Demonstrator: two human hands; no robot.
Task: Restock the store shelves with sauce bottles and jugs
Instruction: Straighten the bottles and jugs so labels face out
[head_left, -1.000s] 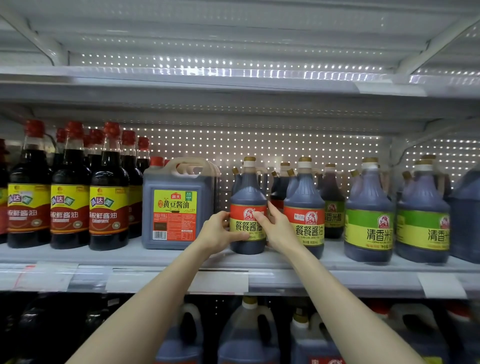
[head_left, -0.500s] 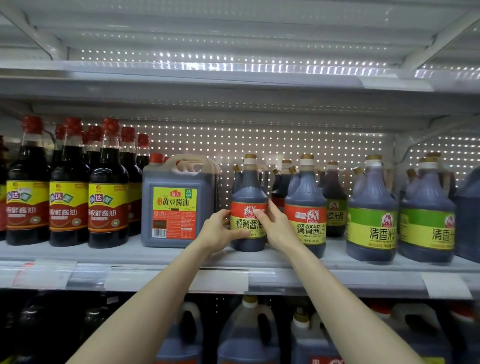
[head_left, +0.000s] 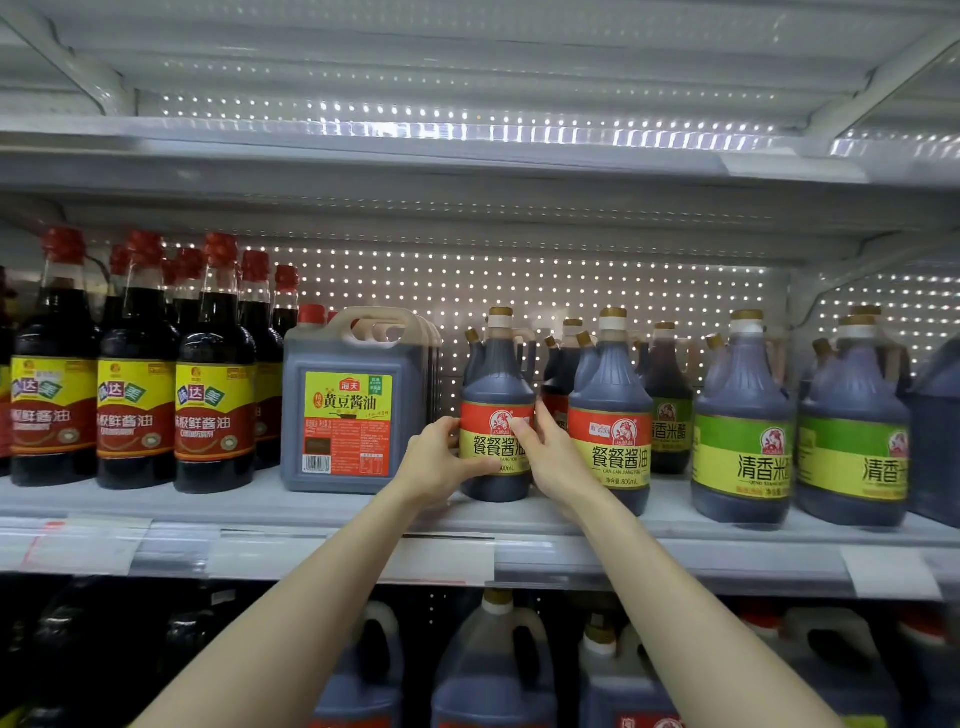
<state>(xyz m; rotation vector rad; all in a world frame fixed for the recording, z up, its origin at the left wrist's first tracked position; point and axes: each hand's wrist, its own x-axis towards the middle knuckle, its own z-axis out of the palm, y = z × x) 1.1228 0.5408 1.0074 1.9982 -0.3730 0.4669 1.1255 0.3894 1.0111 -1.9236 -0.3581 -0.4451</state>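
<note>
Dark-brown sauce bottle (head_left: 497, 374) with a red-and-yellow label stands upright near the shelf's (head_left: 311, 506) front edge, between a square jug (head_left: 353, 405) and a twin bottle (head_left: 610, 415). The left hand (head_left: 439, 462) clasps its left side and the right hand (head_left: 553, 457) its right, fingers curled on the label.

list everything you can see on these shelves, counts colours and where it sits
held sauce bottle: one, dark with a red-and-yellow label, middle shelf centre
matching bottle: one in front, more behind, same label, just right of it
green-label jugs: two in front, dark, shelf right
square jug: one in front, dark with a yellow-and-red label, left of centre
red-capped bottles: three in front, more behind, dark, shelf left
lower jugs: several, dark, shelf below
shelf: one, grey, under the bottles
price-tag strip: one, clear, shelf front edge
left hand: grips the held bottle's left side
right hand: holds its right side
</note>
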